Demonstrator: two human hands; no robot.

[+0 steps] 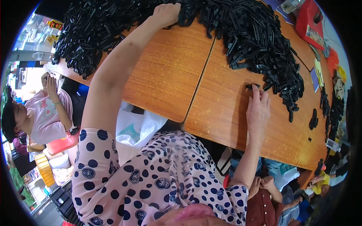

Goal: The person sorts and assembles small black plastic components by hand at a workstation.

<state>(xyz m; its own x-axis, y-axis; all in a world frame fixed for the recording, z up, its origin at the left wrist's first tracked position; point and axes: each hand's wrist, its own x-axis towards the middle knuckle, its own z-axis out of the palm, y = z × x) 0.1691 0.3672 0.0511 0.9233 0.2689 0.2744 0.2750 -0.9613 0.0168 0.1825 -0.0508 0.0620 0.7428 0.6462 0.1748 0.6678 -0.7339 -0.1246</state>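
Observation:
A wide heap of small black plastic parts (260, 41) spreads over the far side of the wooden table (162, 71). My left arm stretches far forward, and my left hand (166, 15) is curled at the heap's near edge. Its fingertips are hidden, so what they hold cannot be made out. Nearer to me on the right, my right hand (258, 107) has its fingertips on a single black plastic part (253, 86), just left of the heap. The fingers look closed on that part, low over the tabletop.
A seam divides the tabletop. A red container (310, 24) stands at the far right, with a few loose black parts (313, 118) nearer. A white bag (137, 126) hangs below the table's front edge. One person (47, 113) sits left; others are at the right.

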